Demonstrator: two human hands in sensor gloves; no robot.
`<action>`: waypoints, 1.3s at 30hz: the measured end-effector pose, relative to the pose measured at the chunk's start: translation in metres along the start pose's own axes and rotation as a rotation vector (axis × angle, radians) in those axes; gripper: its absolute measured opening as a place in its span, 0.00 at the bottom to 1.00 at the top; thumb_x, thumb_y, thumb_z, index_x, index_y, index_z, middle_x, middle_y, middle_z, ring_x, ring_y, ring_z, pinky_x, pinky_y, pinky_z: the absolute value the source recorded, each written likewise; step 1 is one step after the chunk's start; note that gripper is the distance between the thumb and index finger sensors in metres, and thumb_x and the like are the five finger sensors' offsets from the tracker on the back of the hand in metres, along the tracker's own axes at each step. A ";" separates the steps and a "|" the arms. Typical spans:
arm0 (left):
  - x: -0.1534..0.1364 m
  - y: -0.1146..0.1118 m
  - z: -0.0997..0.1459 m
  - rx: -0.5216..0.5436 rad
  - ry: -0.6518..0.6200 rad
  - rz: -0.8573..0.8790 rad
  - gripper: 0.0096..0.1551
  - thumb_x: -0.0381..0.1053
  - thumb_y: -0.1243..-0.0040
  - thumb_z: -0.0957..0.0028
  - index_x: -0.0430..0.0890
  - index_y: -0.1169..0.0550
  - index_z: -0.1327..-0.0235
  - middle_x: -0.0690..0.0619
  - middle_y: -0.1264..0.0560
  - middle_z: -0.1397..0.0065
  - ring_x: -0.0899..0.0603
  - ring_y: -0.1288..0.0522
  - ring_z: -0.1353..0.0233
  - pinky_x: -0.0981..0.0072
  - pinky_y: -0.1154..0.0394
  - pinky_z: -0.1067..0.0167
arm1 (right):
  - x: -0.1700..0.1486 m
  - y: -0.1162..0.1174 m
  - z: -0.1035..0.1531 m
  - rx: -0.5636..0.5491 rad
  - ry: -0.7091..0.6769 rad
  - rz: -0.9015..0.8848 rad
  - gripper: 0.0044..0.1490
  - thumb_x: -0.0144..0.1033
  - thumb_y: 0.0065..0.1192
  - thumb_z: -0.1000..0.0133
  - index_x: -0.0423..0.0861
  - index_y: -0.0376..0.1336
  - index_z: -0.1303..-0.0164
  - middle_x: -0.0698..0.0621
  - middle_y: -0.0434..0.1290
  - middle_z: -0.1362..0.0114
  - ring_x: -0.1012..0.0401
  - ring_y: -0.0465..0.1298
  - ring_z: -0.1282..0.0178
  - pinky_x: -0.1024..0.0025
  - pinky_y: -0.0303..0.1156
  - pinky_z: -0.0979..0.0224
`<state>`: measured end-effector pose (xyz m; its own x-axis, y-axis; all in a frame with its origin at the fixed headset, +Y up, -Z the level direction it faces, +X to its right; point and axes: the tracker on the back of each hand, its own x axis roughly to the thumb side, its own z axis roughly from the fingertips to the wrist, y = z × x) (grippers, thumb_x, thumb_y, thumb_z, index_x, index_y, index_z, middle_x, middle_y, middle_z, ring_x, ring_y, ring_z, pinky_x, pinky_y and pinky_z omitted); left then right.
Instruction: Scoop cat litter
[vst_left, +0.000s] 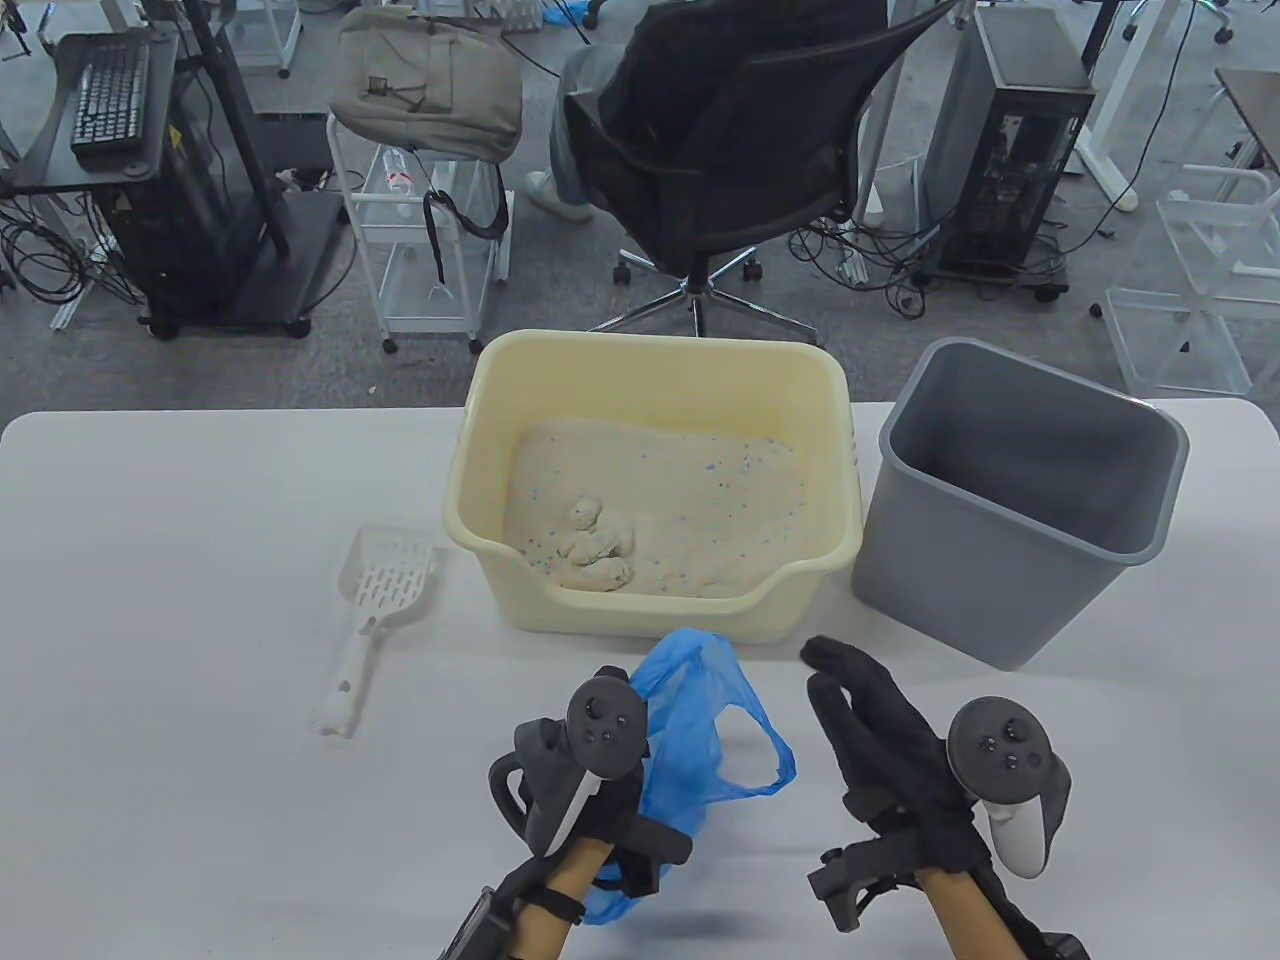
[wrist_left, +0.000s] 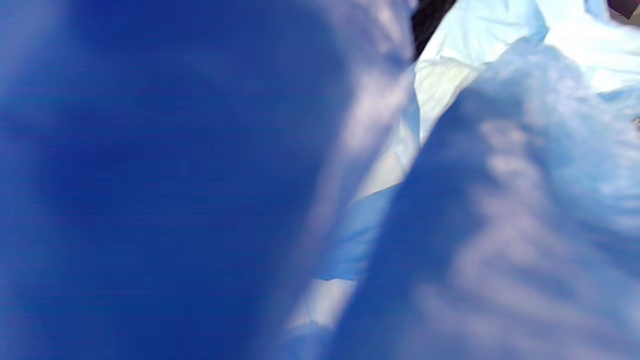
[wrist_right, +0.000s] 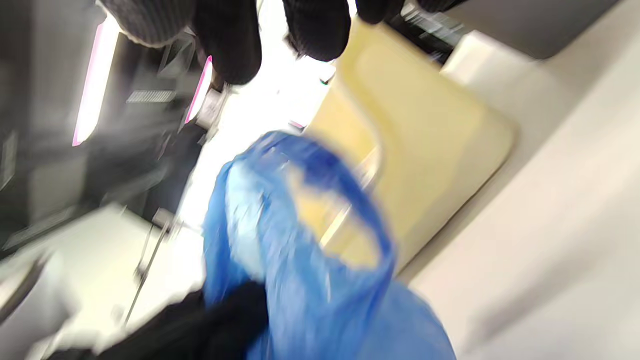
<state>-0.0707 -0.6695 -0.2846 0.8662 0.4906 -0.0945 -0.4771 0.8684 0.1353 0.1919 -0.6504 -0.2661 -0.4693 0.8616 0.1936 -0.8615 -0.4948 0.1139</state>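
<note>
A cream litter box (vst_left: 655, 600) holds pale litter (vst_left: 680, 500) with a clump (vst_left: 597, 550) at its front left. A white slotted scoop (vst_left: 375, 620) lies on the table left of the box. My left hand (vst_left: 590, 790) holds a blue plastic bag (vst_left: 700, 730) lifted above the table in front of the box; the bag fills the left wrist view (wrist_left: 200, 175) and shows in the right wrist view (wrist_right: 300, 250). My right hand (vst_left: 880, 740) is open, fingers stretched out, right of the bag and apart from it. Its fingertips (wrist_right: 315, 25) hang in the right wrist view.
A grey bin (vst_left: 1010, 560) stands right of the litter box (wrist_right: 425, 135). The white table (vst_left: 170, 600) ends just behind both. An office chair (vst_left: 730, 150), a cart and computer gear stand on the floor beyond.
</note>
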 end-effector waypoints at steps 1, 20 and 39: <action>0.001 0.000 0.000 -0.001 -0.011 0.004 0.22 0.51 0.47 0.36 0.38 0.24 0.39 0.51 0.17 0.60 0.51 0.18 0.73 0.58 0.20 0.66 | 0.005 0.008 -0.001 0.111 -0.006 0.017 0.29 0.61 0.48 0.40 0.62 0.65 0.31 0.42 0.52 0.12 0.36 0.46 0.15 0.35 0.50 0.20; -0.011 0.009 -0.009 -0.036 -0.058 -0.135 0.23 0.51 0.43 0.38 0.40 0.20 0.38 0.48 0.14 0.56 0.50 0.16 0.74 0.60 0.20 0.72 | -0.067 -0.005 -0.025 0.367 0.197 -0.135 0.30 0.44 0.66 0.41 0.66 0.61 0.28 0.45 0.48 0.11 0.37 0.43 0.14 0.34 0.45 0.19; -0.038 0.031 -0.024 -0.346 -0.157 -0.154 0.49 0.68 0.43 0.51 0.43 0.34 0.20 0.41 0.25 0.29 0.38 0.18 0.46 0.49 0.23 0.49 | -0.039 0.012 -0.022 0.114 0.369 0.470 0.24 0.50 0.64 0.42 0.51 0.69 0.39 0.56 0.82 0.55 0.68 0.80 0.75 0.78 0.77 0.70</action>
<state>-0.1221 -0.6600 -0.3003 0.9306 0.3597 0.0673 -0.3391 0.9168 -0.2109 0.1956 -0.6869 -0.2940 -0.8484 0.5199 -0.0999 -0.5288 -0.8235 0.2055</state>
